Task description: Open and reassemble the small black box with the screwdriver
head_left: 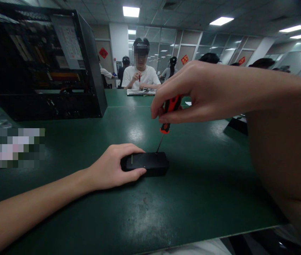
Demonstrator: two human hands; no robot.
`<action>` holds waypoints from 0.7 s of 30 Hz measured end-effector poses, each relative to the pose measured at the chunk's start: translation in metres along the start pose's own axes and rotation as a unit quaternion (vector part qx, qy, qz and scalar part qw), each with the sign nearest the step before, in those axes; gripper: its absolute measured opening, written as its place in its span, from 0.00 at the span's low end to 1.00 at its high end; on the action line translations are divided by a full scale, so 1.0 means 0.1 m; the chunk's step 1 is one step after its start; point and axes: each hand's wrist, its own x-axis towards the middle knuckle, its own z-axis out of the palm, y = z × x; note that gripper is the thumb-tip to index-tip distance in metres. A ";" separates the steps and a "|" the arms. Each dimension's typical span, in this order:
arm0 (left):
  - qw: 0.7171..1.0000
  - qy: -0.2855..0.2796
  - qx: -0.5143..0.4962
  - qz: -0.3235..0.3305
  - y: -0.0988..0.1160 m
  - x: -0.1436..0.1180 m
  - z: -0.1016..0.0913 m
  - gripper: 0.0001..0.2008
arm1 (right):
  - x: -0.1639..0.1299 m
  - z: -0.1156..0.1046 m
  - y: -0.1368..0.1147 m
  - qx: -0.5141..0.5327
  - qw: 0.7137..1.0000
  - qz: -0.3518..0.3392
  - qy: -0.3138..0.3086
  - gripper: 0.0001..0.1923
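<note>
A small flat black box (150, 163) lies on the green table (198, 191) in the middle of the view. My left hand (113, 166) grips its left end and holds it down. My right hand (190, 92) is raised above it, fingers closed around the red and black handle of a screwdriver (169, 111). The thin shaft slants down, and its tip touches the far right corner of the box's top.
An open black computer case (41, 63) stands at the far left of the table. Across the table a person in a white shirt (141, 76) sits with a small tool over papers. Other people sit farther back. The table's near edge runs along the bottom.
</note>
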 end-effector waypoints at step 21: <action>1.000 -0.011 0.000 -0.003 0.00 0.00 -0.01 0.15 | -0.03 -0.01 -0.08 0.010 1.000 0.001 -0.024 0.15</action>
